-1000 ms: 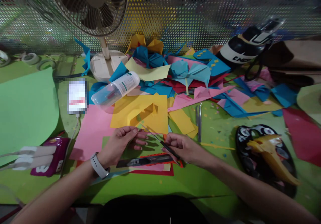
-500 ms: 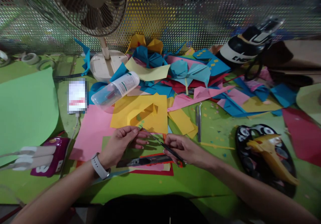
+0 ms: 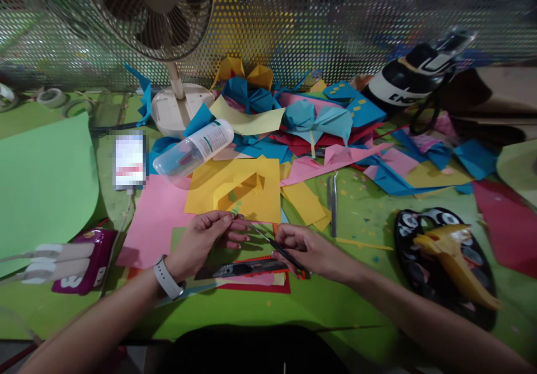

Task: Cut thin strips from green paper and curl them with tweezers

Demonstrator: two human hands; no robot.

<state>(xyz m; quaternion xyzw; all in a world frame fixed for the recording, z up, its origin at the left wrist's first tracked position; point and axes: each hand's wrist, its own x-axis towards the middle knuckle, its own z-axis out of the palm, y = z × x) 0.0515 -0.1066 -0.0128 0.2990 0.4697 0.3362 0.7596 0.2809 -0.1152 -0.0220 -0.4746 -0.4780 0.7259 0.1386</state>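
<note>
Right hand grip: right hand (image 3: 308, 246) closed round the handle end of thin dark tweezers (image 3: 272, 242); tips point toward 10 o'clock.
Left hand grip: left hand (image 3: 201, 240), thumb and forefinger pinched on a small green paper piece (image 3: 235, 208) held just above the surface.
Contact: tweezer tips meet the paper piece at the left fingertips (image 3: 230, 216); whether they clamp it cannot be told.
Wrist: white watch (image 3: 166, 277) on the left wrist.
Beneath hands: utility knife (image 3: 247, 268) lying on red card (image 3: 260, 282), at 6 o'clock of the tweezers.
At 12 o'clock: yellow folded sheet (image 3: 235, 187), just beyond the paper piece; clear bottle (image 3: 193, 150) lying on its side past it.
At 1 o'clock: metal tweezers (image 3: 333, 203) flat on the green surface (image 3: 361, 217).
At 10 o'clock: pink sheet (image 3: 153, 217); phone (image 3: 129, 160) with cable.
At 3 o'clock: black patterned tray (image 3: 440, 262), well apart.
Rear: fan (image 3: 151, 10) before the perforated screen (image 3: 335, 22).
</note>
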